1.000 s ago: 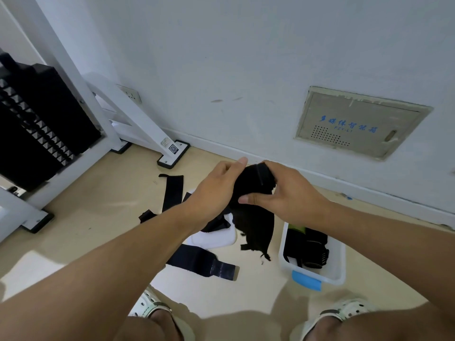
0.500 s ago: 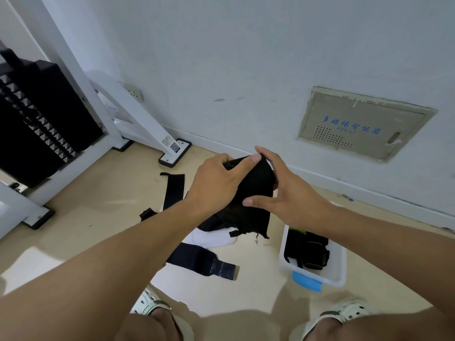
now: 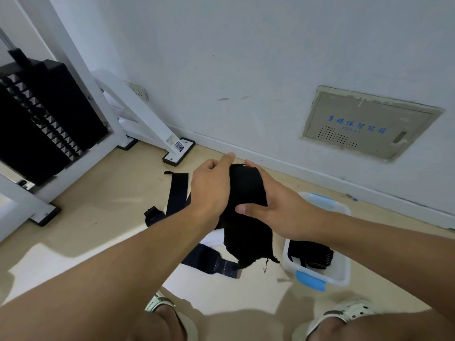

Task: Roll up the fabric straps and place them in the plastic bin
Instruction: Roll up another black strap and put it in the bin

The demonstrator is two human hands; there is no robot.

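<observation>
Partway through: the left hand point(image 3: 210, 190) and right hand point(image 3: 275, 210) both grip a black strap point(image 3: 246, 205) held above the floor, its tail hanging unrolled. The plastic bin point(image 3: 342, 276) at near right already holds dark rolled straps point(image 3: 310, 254); more loose straps point(image 3: 177, 193) lie on the floor, left
</observation>
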